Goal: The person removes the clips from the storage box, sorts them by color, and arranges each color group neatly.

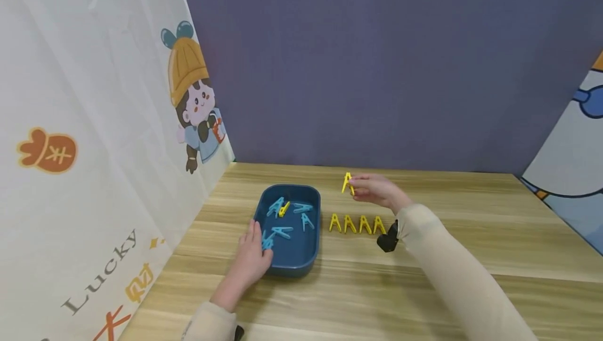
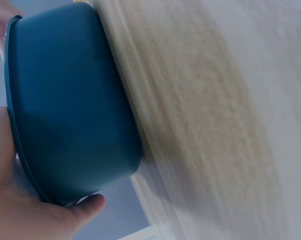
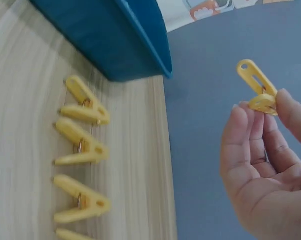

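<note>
My left hand grips the near left rim of a dark blue plastic bin. In the left wrist view, its digits lie on both sides of the rim. Inside the bin are several light blue clothespins and one yellow clothespin. My right hand pinches another yellow clothespin between thumb and fingertips, raised above the table, its legs pointing down in the head view. Below that hand, a row of several yellow clothespins stands right of the bin, legs spread toward me.
The wood-grain table reaches back to a dark grey-blue panel. A white printed sheet borders the left side, and another printed sheet the right. A black wrist device hangs by the row's right end.
</note>
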Demonstrator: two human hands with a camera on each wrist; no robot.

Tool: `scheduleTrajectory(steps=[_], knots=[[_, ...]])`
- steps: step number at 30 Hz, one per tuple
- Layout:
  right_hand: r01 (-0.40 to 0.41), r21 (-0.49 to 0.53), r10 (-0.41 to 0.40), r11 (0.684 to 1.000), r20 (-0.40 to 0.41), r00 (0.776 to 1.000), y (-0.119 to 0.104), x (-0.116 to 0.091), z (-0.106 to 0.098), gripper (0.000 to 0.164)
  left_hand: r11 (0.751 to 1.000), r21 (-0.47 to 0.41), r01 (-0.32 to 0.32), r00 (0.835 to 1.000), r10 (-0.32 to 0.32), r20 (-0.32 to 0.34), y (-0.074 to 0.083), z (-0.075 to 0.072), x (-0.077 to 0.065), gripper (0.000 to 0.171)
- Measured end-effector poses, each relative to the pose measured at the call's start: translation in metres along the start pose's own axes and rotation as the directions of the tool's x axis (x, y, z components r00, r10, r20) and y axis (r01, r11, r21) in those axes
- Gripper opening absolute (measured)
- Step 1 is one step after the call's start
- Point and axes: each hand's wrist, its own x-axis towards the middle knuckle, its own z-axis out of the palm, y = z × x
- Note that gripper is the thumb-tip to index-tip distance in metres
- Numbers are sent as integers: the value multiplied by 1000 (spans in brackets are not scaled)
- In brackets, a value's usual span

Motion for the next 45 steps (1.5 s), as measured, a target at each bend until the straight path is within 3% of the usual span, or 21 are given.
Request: scheduleTrajectory(steps=[16, 23, 29, 40, 45], knots=[[-19, -1, 19, 1000, -53, 998, 17, -19, -46, 46, 1000, 12, 20, 1000, -20, 10, 1, -2, 1, 70], [-62, -65, 57, 996, -77, 995, 33, -26, -68, 51, 1000, 15, 14, 1000, -14, 4, 1, -2, 0, 70], [-71, -115, 63, 991, -69, 996, 48, -34, -83, 39, 1000, 9, 18, 1000, -18, 13, 1, -1, 0, 69], [-109, -208, 81, 972, -138, 987, 72, -40, -94, 23, 1000, 0, 13, 1000, -13, 16, 1, -2, -1, 70], [-139, -238, 102, 961, -162, 982, 78, -38, -95, 28, 1000, 3, 10, 1000, -10, 20, 1, -1, -1, 69]])
